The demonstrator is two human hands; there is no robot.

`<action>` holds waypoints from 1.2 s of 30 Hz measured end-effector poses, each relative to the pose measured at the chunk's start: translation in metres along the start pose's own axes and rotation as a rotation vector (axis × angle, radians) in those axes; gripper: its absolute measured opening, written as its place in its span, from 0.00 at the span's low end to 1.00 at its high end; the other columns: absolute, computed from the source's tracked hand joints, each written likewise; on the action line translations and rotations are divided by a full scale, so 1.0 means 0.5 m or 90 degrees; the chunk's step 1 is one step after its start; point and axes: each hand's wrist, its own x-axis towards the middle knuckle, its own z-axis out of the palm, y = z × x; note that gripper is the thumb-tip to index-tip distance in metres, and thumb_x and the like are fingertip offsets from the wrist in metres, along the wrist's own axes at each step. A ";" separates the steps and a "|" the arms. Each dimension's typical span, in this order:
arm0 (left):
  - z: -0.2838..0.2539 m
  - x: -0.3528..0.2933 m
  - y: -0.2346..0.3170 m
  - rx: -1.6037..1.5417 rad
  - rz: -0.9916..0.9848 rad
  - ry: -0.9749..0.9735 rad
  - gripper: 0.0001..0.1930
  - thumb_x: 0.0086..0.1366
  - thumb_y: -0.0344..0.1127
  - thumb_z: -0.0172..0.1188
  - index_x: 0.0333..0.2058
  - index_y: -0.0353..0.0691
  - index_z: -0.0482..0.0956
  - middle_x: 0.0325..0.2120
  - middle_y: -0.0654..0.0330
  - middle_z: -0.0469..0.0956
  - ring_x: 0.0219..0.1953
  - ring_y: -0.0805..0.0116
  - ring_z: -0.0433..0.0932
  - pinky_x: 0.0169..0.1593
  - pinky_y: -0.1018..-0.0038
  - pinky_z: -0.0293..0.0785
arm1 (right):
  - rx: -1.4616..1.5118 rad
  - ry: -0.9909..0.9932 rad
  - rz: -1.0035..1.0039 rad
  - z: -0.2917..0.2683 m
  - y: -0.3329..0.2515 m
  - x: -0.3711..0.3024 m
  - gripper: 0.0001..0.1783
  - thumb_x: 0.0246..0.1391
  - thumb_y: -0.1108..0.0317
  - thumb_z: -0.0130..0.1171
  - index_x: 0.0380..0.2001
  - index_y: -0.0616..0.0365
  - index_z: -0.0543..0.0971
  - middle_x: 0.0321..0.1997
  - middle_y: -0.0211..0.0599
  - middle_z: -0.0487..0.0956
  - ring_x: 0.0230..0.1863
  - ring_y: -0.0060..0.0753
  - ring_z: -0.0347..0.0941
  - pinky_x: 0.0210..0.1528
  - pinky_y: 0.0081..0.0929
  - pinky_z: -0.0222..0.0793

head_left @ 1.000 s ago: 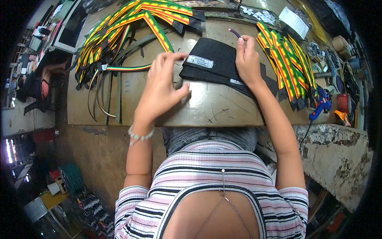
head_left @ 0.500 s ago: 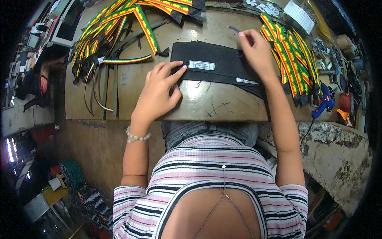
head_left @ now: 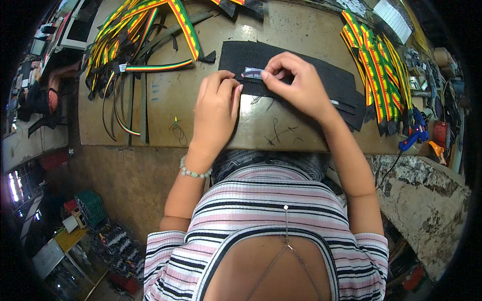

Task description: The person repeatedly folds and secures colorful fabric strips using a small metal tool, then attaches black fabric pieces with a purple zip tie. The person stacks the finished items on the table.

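A stack of black woven fabric pieces (head_left: 326,75) lies on the table in front of me, with a small white printed label (head_left: 255,72) on the top piece. My left hand (head_left: 219,95) is closed at the stack's lower left edge, fingertips drawn together on the fabric beside the label. Over the label, my right hand (head_left: 296,83) pinches a slim dark purple stick-like tool (head_left: 251,75) between thumb and bent fingers. Its tip points toward my left fingertips; its exact kind is too small to make out. Part of another label (head_left: 341,105) shows lower on the stack.
Green, yellow and red patterned straps (head_left: 374,75) lie in a bundle at right, and more straps (head_left: 128,40) are heaped at left. A blue glue gun (head_left: 415,131) hangs by the table's right edge. Thread scraps (head_left: 275,133) lie near the front edge.
My right hand has come left and nearer with the purple tool, from beyond the stack to the label. My left fingers have drawn together. The stack now sits slanted, its right end nearer me.
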 end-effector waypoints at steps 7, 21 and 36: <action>-0.001 0.001 0.000 -0.058 -0.062 0.000 0.05 0.64 0.27 0.59 0.36 0.30 0.75 0.39 0.50 0.74 0.42 0.53 0.76 0.47 0.65 0.72 | -0.015 0.051 -0.058 0.017 0.021 -0.012 0.09 0.46 0.69 0.66 0.26 0.63 0.77 0.44 0.41 0.79 0.36 0.31 0.75 0.41 0.25 0.73; 0.000 0.019 -0.010 -0.077 -0.097 0.030 0.06 0.66 0.27 0.57 0.36 0.29 0.72 0.37 0.49 0.74 0.37 0.51 0.75 0.44 0.64 0.72 | -0.037 0.051 -0.060 0.024 0.021 -0.010 0.07 0.51 0.70 0.65 0.28 0.62 0.78 0.45 0.37 0.78 0.39 0.24 0.72 0.41 0.21 0.69; 0.024 0.032 -0.031 -0.027 -0.042 0.046 0.06 0.66 0.30 0.58 0.35 0.33 0.75 0.34 0.50 0.77 0.35 0.53 0.78 0.41 0.64 0.73 | -0.088 0.144 -0.010 0.051 0.020 -0.005 0.08 0.49 0.69 0.66 0.27 0.62 0.78 0.42 0.36 0.78 0.29 0.19 0.66 0.35 0.18 0.67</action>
